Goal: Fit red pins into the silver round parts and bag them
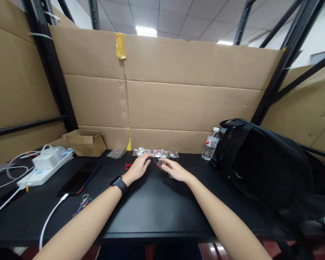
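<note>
My left hand (139, 168), with a dark watch on its wrist, reaches forward over the black table. Its fingers are stretched out and its thumb stands apart; the fingertips lie close to a row of clear and silvery packets (173, 154) with red bits inside. A few small red pieces (128, 166) rest just left of this hand. Opposite, my right hand (176, 170) is closed around a small dark object with a red part (159, 165). Fingers partly cover that object, and I cannot make out its kind. Its far end comes near my left fingertips.
On the left are a white power strip (66, 157) with cables, a phone (79, 177), keys (85, 198) and a small cardboard box (90, 146). A water bottle (210, 144) and a large black backpack (265, 169) stand right. A cardboard wall (168, 108) closes the back.
</note>
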`<state>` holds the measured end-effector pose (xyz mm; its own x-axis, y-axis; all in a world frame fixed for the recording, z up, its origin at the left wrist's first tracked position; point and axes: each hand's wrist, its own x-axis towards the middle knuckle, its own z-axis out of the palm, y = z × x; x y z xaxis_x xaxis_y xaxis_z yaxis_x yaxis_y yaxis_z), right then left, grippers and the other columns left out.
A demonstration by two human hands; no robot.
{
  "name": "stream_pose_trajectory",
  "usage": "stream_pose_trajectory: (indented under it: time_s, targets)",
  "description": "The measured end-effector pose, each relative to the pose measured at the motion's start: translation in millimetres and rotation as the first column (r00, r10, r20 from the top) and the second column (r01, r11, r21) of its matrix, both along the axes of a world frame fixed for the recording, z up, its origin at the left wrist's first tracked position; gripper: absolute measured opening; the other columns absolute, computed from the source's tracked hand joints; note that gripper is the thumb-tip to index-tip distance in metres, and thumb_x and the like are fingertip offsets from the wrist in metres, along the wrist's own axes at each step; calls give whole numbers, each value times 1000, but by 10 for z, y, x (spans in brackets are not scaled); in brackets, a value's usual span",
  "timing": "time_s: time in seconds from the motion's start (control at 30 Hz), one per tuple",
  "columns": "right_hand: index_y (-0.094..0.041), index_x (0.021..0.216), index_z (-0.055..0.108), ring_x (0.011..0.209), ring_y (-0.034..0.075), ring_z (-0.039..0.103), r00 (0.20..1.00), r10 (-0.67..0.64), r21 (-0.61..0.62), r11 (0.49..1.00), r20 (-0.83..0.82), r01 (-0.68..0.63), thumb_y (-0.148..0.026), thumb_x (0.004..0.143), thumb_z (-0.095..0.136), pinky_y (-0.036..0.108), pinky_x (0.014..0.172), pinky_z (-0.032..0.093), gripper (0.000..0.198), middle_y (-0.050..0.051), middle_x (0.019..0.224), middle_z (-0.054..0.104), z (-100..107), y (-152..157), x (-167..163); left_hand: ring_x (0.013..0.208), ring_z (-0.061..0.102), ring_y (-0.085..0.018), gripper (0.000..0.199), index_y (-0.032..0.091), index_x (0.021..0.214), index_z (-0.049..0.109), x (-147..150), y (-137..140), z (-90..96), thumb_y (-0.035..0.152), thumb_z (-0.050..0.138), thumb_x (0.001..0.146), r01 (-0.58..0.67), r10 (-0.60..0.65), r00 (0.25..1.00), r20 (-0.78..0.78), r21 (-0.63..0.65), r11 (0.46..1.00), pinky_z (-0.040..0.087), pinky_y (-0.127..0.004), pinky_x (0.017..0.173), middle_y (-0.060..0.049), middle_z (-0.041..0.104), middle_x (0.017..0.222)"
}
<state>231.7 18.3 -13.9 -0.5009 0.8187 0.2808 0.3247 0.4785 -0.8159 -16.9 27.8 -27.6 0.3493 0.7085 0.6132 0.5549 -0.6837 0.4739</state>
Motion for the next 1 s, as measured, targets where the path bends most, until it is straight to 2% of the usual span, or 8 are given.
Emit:
stream_pose_trajectory:
  time_s: [0.1, 0.17, 0.3, 0.47, 0.57, 0.67, 0.8, 1.0]
  targets:
    - [-24, 138, 60, 68, 14, 60, 998, 67, -70, 995, 21, -66, -54, 97, 53, 23, 60, 48, 52, 5, 94, 72, 22, -12, 10, 118, 63, -22, 38, 21, 99, 67, -29, 15, -39, 2, 38, 81, 102, -105, 993, -51, -67, 993, 45, -38, 107, -7, 70, 118]
    - [-24, 138, 60, 67, 14, 60, 998, 61, -88, 994, 12, -60, -55, 97, 52, 22, 57, 47, 52, 6, 94, 72, 13, -2, 9, 110, 66, -21, 42, 20, 95, 67, -35, 6, -39, -1, 38, 72, 132, -137, 990, -43, -110, 985, 48, -36, 102, -6, 72, 110]
    - [-23, 136, 61, 67, 14, 61, 1000, -2, -19, 1000, 21, 3, -51, 98, 51, 25, 62, 50, 49, 6, 95, 72, -9, 25, -6, 87, 68, -18, 39, 21, 93, 70, -18, -26, -22, 2, 40, 76, 171, -199, 973, -117, -211, 962, 53, -30, 87, -3, 73, 91]
    - [-23, 138, 56, 70, 14, 64, 999, -26, 153, 988, 48, 18, -45, 98, 54, 28, 72, 53, 46, 6, 103, 71, 26, 25, 14, 107, 65, -21, 33, 22, 106, 73, 34, -72, -37, 11, 48, 87, 208, -234, 943, -236, -128, 970, 47, -33, 102, -7, 70, 115]
    - [-22, 135, 57, 69, 15, 65, 995, -67, 220, 974, 71, 50, -41, 92, 64, 28, 69, 52, 47, 7, 102, 72, 73, 8, 49, 113, 62, -25, 32, 24, 113, 72, 55, -104, -61, 18, 50, 91, 109, -137, 937, -322, -103, 989, 45, -39, 104, -9, 69, 119]
    - [-20, 118, 67, 70, 16, 65, 981, -112, 282, 957, 159, 63, -36, 86, 72, 27, 69, 50, 37, 7, 98, 73, 126, -22, 76, 124, 56, -30, 26, 25, 112, 70, 67, -137, -73, 26, 54, 92, -9, -23, 921, -388, -80, 997, 42, -47, 106, -10, 65, 128]
    - [-19, 106, 74, 71, 17, 65, 941, -99, 287, 958, 323, 2, -36, 84, 74, 27, 70, 47, 28, 5, 84, 74, 178, -85, 67, 137, 47, -31, 21, 23, 108, 66, 93, -178, -73, 28, 54, 91, -31, -18, 907, -421, -109, 994, 38, -51, 109, -12, 54, 144]
    - [-19, 97, 78, 67, 17, 63, 903, -55, 264, 962, 426, -65, -32, 79, 78, 26, 66, 45, 22, 4, 77, 72, 137, -150, 10, 138, 47, -32, 42, 27, 134, 54, 111, -163, -148, 35, 53, 93, -26, -45, 910, -413, -164, 986, 37, -54, 110, -12, 53, 147]
